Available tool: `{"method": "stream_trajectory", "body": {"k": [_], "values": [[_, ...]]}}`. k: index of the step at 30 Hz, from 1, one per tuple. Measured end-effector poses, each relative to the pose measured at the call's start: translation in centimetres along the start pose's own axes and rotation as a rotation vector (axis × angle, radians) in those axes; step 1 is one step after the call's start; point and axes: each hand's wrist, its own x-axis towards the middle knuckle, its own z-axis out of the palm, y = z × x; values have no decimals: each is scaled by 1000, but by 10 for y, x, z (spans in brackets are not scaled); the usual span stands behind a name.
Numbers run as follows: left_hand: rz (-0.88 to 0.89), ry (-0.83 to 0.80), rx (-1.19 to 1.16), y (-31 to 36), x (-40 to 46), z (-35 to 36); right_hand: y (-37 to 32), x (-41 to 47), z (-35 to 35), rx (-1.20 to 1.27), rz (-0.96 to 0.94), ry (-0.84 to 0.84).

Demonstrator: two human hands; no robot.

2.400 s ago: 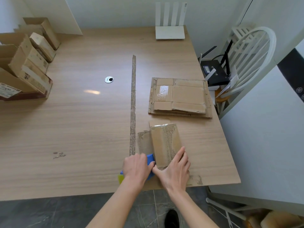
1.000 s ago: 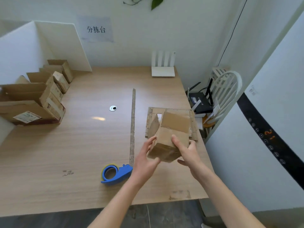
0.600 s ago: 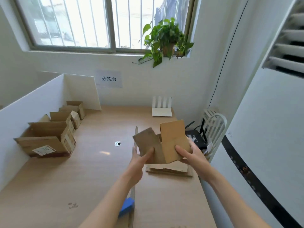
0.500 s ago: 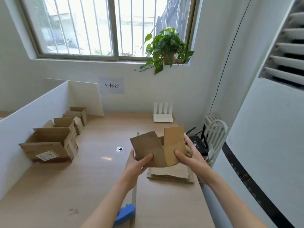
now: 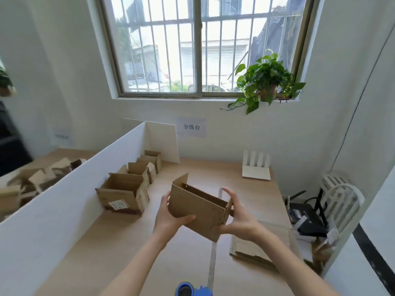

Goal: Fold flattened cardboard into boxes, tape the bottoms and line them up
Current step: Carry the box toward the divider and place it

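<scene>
Head view: a small cardboard box (image 5: 198,212) is held in the air above the tabletop (image 5: 119,238), open side up, gripped at both ends. The left hand (image 5: 171,217) is curled around the box's left end, thumb under the near face; the right hand (image 5: 237,218) is wrapped around the right end, thumb low on the near face and fingers reaching behind. Neither hand is free.

The box's long axis is seen running left to right between the hands, slightly dropped toward the right. The row of finished boxes (image 5: 136,180) stands to the left and a little beyond the held box, along a white divider board (image 5: 70,201), so the left hand is the nearer one to it. The coming move is judged to be a carry leftward, with the box set down in line with that row, probably at its near end.

A stack of flattened cardboard (image 5: 256,248) lies on the tabletop under the right forearm, and a blue tape dispenser (image 5: 192,290) sits at the near edge.

A white shipping label (image 5: 118,204) is stuck on the nearest finished box; its print is too small to be read. A paper sign (image 5: 191,127) on the wall reads 分拣台.
</scene>
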Motion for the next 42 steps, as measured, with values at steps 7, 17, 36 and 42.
{"method": "stream_trajectory", "body": {"k": [7,17,36,42], "values": [[-61,161,111,-37,13,-111,-29,78,98,-25,-117,-147],[-327,309,598,-173,69,-303,-40,213,288,-156,-231,-151],[-226,-18,977,-352,236,-433,40,429,538,-340,-70,-257],[-207,-145,1047,-378,273,-420,68,454,558,-367,-32,-293]]}}
